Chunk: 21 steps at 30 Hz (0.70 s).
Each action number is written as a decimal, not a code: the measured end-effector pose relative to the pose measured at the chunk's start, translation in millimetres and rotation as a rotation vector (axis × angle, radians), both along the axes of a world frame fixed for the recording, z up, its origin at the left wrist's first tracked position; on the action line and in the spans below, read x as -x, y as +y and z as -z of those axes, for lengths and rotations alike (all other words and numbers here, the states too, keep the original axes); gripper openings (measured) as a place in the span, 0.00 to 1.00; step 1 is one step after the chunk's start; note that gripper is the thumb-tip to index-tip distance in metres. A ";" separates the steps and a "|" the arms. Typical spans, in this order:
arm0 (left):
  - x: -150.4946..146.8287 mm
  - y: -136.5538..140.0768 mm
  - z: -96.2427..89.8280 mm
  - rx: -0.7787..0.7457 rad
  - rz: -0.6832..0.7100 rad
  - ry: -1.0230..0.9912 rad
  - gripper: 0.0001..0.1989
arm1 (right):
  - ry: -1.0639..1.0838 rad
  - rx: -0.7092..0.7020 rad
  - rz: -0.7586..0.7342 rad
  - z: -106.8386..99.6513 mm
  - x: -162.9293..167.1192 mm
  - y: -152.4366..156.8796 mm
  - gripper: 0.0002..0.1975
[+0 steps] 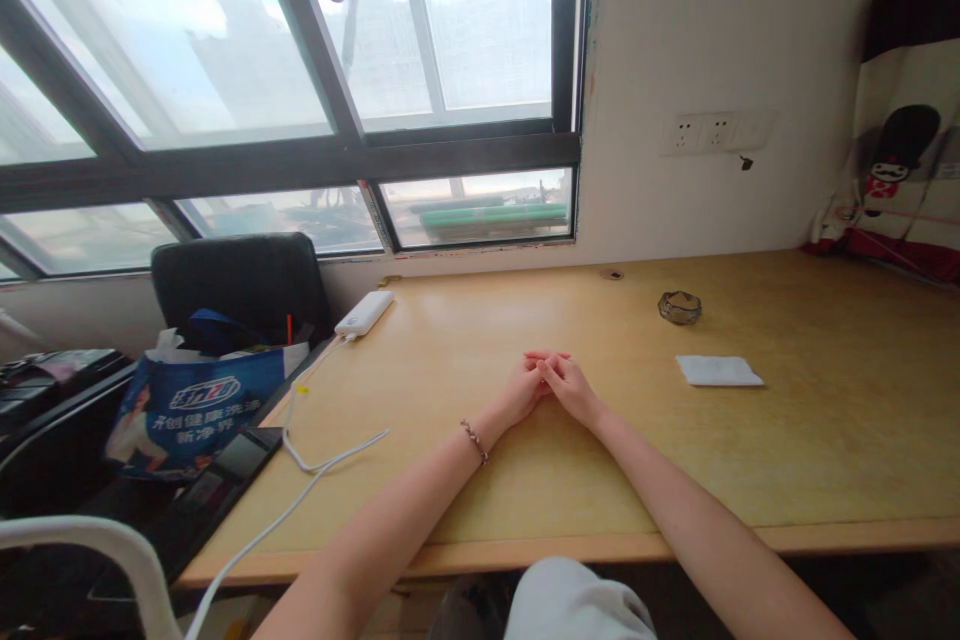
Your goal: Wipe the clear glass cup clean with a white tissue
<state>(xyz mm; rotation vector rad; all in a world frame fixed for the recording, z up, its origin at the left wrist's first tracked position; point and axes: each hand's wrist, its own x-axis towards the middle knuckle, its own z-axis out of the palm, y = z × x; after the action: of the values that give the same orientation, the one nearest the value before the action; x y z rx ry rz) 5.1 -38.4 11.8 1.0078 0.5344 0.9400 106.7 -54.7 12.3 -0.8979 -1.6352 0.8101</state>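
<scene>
"Two entries first: left hand [523, 394], right hand [571, 390]. Condition?"

"Folded closed over each other on the bench [780, 465], no object showing; palms hidden, contents cannot be told."

"Nearest stock?"

"White folded tissue [718, 372], right of the hands; glass dish [680, 309] just far of it. White power bank [367, 313], far left, by the bench's left edge."

"Risks?"

"White cable [298, 501], plugged into the power bank, trails off the near left edge: a snag by the left forearm [409, 505] could pull both down."
</scene>
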 end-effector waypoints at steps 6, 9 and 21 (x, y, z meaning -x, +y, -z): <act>-0.2 0.4 0.7 -0.003 0.000 -0.010 0.16 | -0.007 -0.002 0.004 -0.3 0.2 -0.2 0.18; -0.4 0.9 2.0 -0.011 -0.003 -0.021 0.16 | -0.010 -0.005 0.009 -0.2 0.4 -0.2 0.18; -1.1 1.0 1.8 -0.002 -0.029 0.023 0.19 | -0.043 -0.001 0.004 -2.0 1.3 -1.8 0.19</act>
<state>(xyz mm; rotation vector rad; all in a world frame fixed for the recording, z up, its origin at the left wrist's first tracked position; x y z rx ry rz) 6.2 -37.5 10.0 1.0166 0.5689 0.9560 105.5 -56.5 14.3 -0.9230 -1.6703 0.7917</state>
